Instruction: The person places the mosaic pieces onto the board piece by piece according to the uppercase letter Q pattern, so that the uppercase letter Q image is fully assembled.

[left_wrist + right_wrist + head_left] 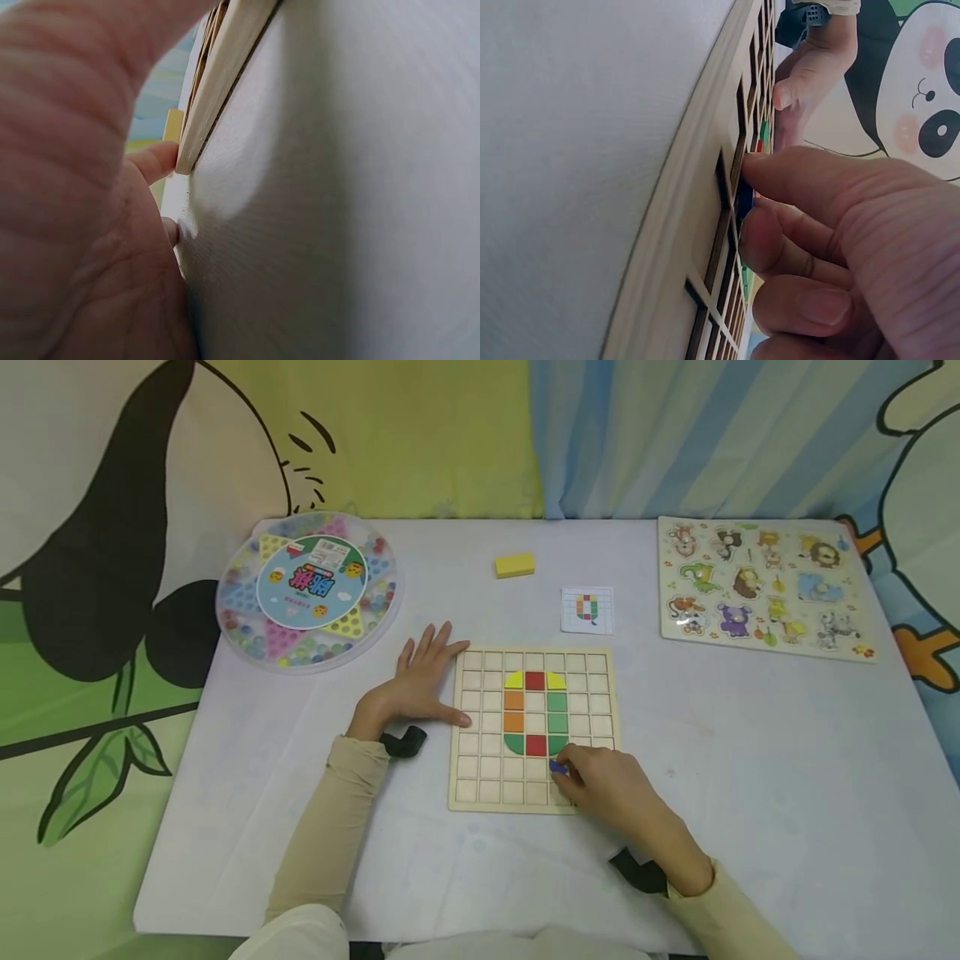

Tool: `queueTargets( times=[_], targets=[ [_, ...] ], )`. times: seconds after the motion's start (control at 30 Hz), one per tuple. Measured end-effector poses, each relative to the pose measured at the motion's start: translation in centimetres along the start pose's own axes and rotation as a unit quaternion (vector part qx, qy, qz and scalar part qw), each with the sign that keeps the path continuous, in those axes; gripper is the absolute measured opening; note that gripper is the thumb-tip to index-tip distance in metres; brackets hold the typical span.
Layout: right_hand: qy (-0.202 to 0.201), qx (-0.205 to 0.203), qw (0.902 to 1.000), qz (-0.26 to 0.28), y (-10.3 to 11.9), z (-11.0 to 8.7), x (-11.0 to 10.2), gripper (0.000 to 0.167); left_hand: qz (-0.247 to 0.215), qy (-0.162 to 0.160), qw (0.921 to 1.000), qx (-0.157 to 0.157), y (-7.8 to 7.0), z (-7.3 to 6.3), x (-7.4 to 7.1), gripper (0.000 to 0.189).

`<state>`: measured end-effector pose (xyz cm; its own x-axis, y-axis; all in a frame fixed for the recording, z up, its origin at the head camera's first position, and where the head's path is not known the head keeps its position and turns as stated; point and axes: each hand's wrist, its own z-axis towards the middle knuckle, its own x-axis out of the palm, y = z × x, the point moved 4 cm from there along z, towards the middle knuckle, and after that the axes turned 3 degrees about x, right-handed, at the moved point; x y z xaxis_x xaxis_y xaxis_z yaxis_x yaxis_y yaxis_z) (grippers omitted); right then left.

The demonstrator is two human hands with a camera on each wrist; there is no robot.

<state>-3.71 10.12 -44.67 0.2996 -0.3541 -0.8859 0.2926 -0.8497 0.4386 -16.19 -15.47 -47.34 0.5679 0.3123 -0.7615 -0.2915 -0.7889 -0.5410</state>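
Note:
A square wooden grid board (pixel 487 792) lies on the table, with red, yellow, orange and green pieces forming a ring in its cells. My right hand (pixel 611 781) pinches a small blue piece (pixel 557 767) between thumb and fingers, low over the grid just below the green quarter-round piece (pixel 558 744). In the right wrist view the blue piece (pixel 745 199) is mostly covered by the fingertips. At the board's left edge my left hand (pixel 416 685) rests with fingers spread, its thumb over the border and index fingertip at the top corner.
Behind the board lie a yellow block (pixel 514 566) and a small card (pixel 587 610) printed with a similar coloured ring and a tail. A round clear box of beads (pixel 311 589) is at the back left, and an animal puzzle board (pixel 768 589) at the back right.

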Motion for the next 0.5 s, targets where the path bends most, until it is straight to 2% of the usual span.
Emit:
queueTargets(
  times=[0.27,0.5],
  targets=[
    [-0.007,-0.001,0.9999,-0.012,0.22,0.02,-0.07,0.016,-0.002,0.002,1.0000,0.000,0.00,0.04,0.09,0.123],
    [-0.008,-0.002,1.0000,0.005,-0.06,-0.08,0.07,0.018,-0.005,0.000,1.0000,0.001,0.17,0.09,0.36,0.123]
  ],
)
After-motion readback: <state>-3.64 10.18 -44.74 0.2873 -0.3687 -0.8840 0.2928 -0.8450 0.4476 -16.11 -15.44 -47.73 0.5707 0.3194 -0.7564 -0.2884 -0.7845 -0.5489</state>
